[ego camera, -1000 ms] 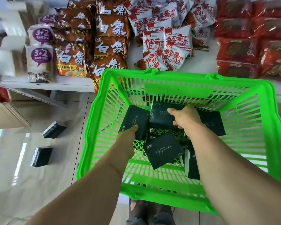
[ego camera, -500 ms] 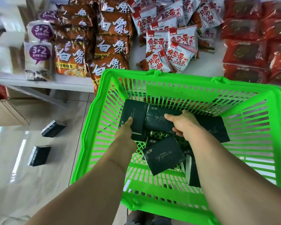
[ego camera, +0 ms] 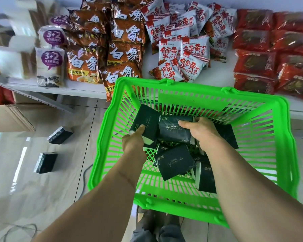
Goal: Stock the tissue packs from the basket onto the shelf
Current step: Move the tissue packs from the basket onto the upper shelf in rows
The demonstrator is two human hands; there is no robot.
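A bright green plastic basket (ego camera: pixel 276 154) stands on the floor in front of the white shelf (ego camera: pixel 63 89). Inside it lie several dark green tissue packs. My left hand (ego camera: pixel 133 142) grips one tissue pack (ego camera: pixel 145 119) at the basket's left side, lifted and tilted. My right hand (ego camera: pixel 203 131) holds a second tissue pack (ego camera: pixel 173 131) beside it, raised above the others. Another loose pack (ego camera: pixel 175 161) lies flat below the hands on the basket floor, and one (ego camera: pixel 205 177) stands on edge under my right forearm.
The shelf holds brown noodle bags (ego camera: pixel 119 55), white-red snack bags (ego camera: pixel 184 49), red packs (ego camera: pixel 269 58) and white bread bags (ego camera: pixel 49 63). Two dark packs (ego camera: pixel 60 135) (ego camera: pixel 45 162) lie on the tiled floor at left. A cardboard box (ego camera: pixel 9 117) sits at far left.
Both hands closed on a tissue pack each and have lifted them slightly up within the basket; the view has shifted right and closer.
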